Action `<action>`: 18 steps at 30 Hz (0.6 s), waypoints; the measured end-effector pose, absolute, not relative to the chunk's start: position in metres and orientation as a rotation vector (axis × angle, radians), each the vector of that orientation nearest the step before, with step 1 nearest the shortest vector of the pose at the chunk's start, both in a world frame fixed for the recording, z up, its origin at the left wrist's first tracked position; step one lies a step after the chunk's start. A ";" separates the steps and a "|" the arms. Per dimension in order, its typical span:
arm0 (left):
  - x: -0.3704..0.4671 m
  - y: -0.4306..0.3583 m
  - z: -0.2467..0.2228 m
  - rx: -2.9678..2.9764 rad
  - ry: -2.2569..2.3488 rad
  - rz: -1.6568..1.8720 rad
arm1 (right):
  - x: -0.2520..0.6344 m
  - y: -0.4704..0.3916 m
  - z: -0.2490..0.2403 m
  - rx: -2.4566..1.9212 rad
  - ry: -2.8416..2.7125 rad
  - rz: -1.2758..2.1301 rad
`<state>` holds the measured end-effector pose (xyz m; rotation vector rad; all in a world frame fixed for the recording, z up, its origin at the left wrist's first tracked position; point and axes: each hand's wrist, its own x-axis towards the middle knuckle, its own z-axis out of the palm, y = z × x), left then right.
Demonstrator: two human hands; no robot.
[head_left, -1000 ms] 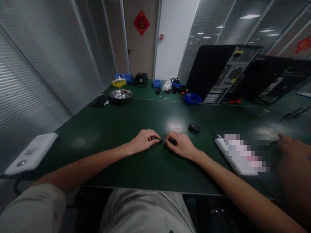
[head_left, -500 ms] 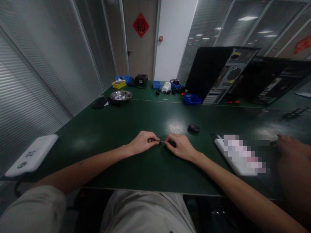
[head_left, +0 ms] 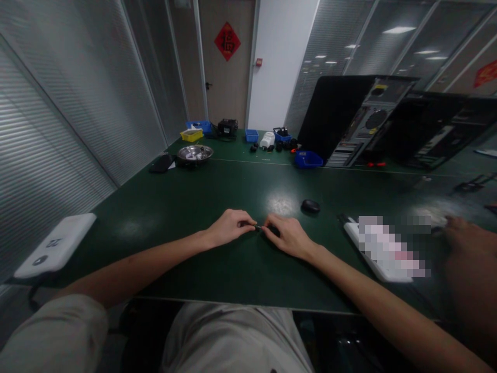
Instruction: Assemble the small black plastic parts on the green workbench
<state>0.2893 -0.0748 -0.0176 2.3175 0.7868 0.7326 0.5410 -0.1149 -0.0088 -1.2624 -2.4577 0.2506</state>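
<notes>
Both hands meet over the green table (head_left: 233, 274), nearly touching. My left hand (head_left: 232, 228) pinches a small dark piece (head_left: 257, 228) between thumb and fingertips; its kind is too small to make out. From the right, my right hand (head_left: 285, 234) is closed in a pinch on a thin tool with a metal shaft (head_left: 261, 228), whose tip points at the dark piece. The fingers and palm hide most of this tool. Just beyond my right hand lies a black rounded object (head_left: 310, 206), shaped like a computer mouse.
A white device (head_left: 56, 246) lies at the left edge, and a blurred-out white item (head_left: 382, 254) at right, near another person's hand (head_left: 462, 233). Farther back are a metal bowl (head_left: 195, 153), a blue bin (head_left: 308, 159), a yellow tray (head_left: 191, 135) and a computer tower (head_left: 351, 122).
The camera view has shifted slightly. My hands keep their pinches and almost the same place, with the gap between the fingertips slightly narrower.
</notes>
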 end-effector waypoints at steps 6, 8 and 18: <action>0.288 -0.074 -0.018 2.357 0.731 0.756 | 0.538 -0.114 -0.010 -1.250 -2.462 0.225; 0.288 -0.074 -0.020 2.343 0.719 0.789 | 0.538 -0.113 -0.012 -1.248 -2.454 0.236; 0.288 -0.072 -0.024 2.251 0.723 0.929 | 0.540 -0.110 -0.014 -1.245 -2.397 0.348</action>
